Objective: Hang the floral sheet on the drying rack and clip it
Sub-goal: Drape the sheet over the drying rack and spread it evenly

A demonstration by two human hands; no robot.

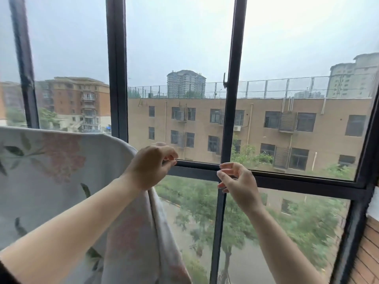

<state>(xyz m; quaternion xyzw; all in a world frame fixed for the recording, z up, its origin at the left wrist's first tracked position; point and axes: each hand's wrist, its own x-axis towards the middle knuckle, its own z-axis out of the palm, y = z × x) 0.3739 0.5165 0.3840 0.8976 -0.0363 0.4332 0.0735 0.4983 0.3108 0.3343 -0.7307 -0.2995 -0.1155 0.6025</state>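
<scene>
Dark-framed glass window [118, 78] behind; pale floral fabric sheet [51, 171] draped lower left; left hand [150, 167] curled, grasp indiscernible; right hand [240, 185] relaxed, holding nothing

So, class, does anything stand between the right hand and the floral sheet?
Only the left hand, up at the top corner of the floral sheet. Lower down, nothing visible separates the right hand from its hanging edge.

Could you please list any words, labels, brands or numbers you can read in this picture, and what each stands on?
None can be read.
The floral sheet carries only a flower and leaf print.
The window frame is plain.
The tan building outside shows no legible sign.
</scene>
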